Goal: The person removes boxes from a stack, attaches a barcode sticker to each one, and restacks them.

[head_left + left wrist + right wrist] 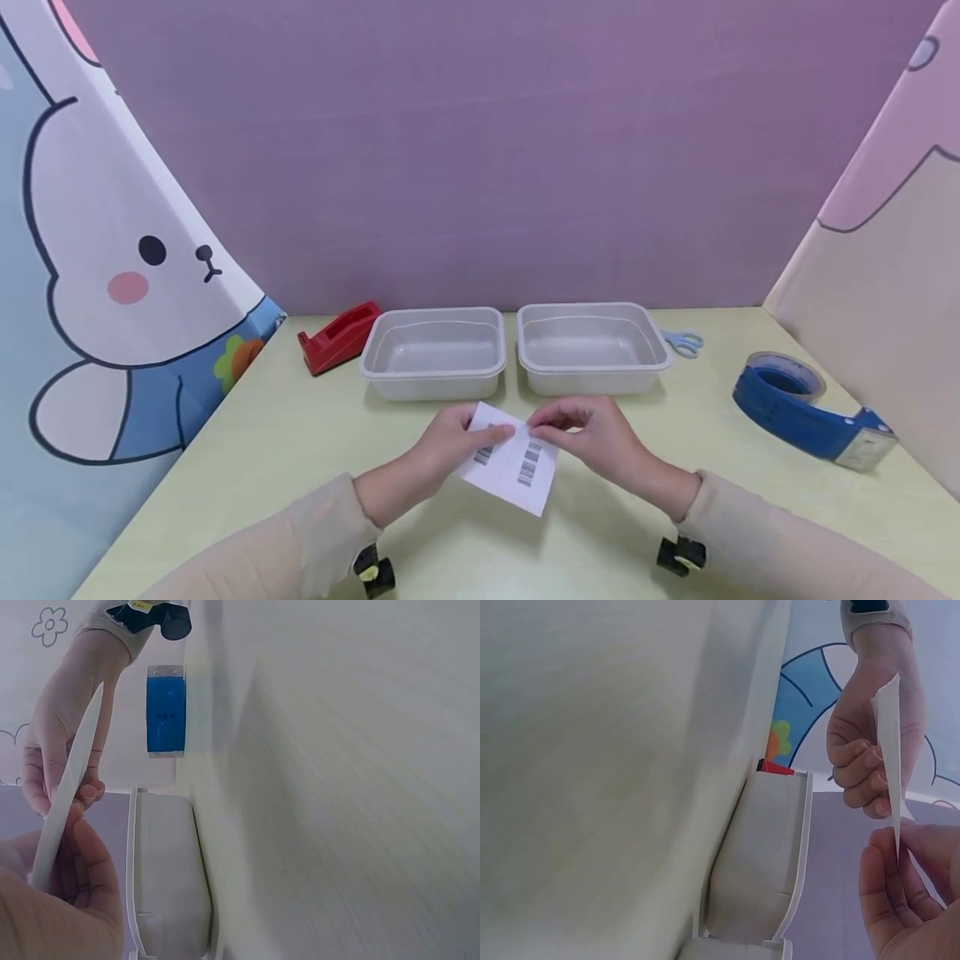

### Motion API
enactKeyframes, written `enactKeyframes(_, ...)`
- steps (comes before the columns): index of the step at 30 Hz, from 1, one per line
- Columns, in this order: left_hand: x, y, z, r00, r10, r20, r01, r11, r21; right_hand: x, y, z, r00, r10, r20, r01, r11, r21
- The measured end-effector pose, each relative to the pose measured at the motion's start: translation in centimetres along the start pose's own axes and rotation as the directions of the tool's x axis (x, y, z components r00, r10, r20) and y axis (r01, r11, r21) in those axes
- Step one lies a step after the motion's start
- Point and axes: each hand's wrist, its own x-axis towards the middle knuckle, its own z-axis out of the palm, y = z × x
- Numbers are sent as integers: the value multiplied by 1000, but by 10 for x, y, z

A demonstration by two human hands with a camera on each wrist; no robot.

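Head view: the sheet (501, 471) is held above the table (285, 442), pinched by the left hand (442, 446) and, at its far edge, the right hand (596, 437); judged light, easily creased, best gripped gently by edges.

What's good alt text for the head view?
A person's left grip and right grip pinch a white barcode sheet above a pale table. Behind it stand two white containers, flanked by a red tape dispenser and blue scissors.
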Motion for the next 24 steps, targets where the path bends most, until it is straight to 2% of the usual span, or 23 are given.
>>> enactKeyframes(10, 1, -2, 1, 1000, 4, -18, -4, 1000, -4, 1, 3, 1, 997, -64, -35, 62, 996, -68)
enactKeyframes(17, 2, -4, 0, 999, 42, -11, -42, 999, 8, 2, 3, 2, 994, -91, -53, 85, 991, -106)
enactKeyframes(24, 4, -6, -2, 999, 32, 2, -32, 998, 55, 1, 2, -1, 999, -28, -29, 25, 995, -101)
